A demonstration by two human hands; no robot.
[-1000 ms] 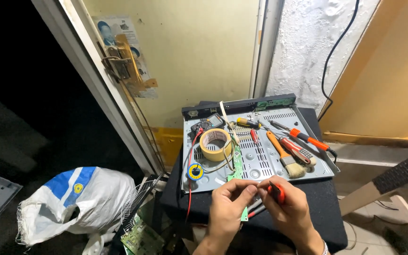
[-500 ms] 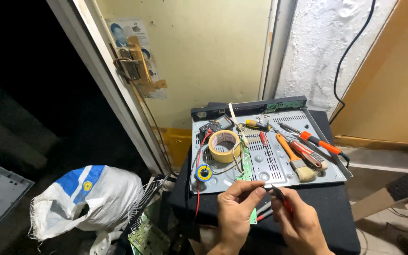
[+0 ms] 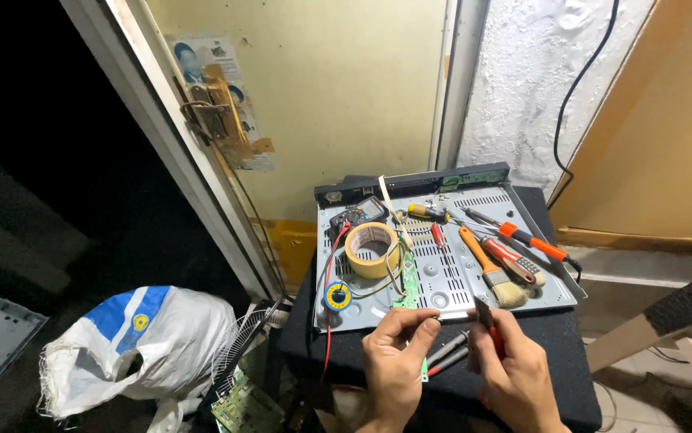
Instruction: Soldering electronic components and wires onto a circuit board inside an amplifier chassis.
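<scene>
Low in the frame, just right of centre, I have both hands close together over the near edge of the black table (image 3: 362, 361). My left hand (image 3: 394, 373) pinches something very small between thumb and forefinger; I cannot tell what it is. It sits just above the lower end of a narrow green circuit board (image 3: 410, 281), whose long axis runs up the frame onto the grey metal chassis (image 3: 546, 293). My right hand (image 3: 514, 381) is clamped on a red-handled tool (image 3: 490, 329), its dark tip pointing up and left toward the pinch, so the right hand's tool is nearest it, with a small gap between.

Two probe-like sticks (image 3: 446, 357) lie on the table between my hands.

On the chassis I count one roll of yellow tape (image 3: 371, 248), one blue-and-yellow solder spool (image 3: 336, 295), one multimeter (image 3: 359, 215), one paintbrush (image 3: 490, 269), and about four screwdrivers (image 3: 534, 240). One white sack (image 3: 145, 345) lies at lower left.
</scene>
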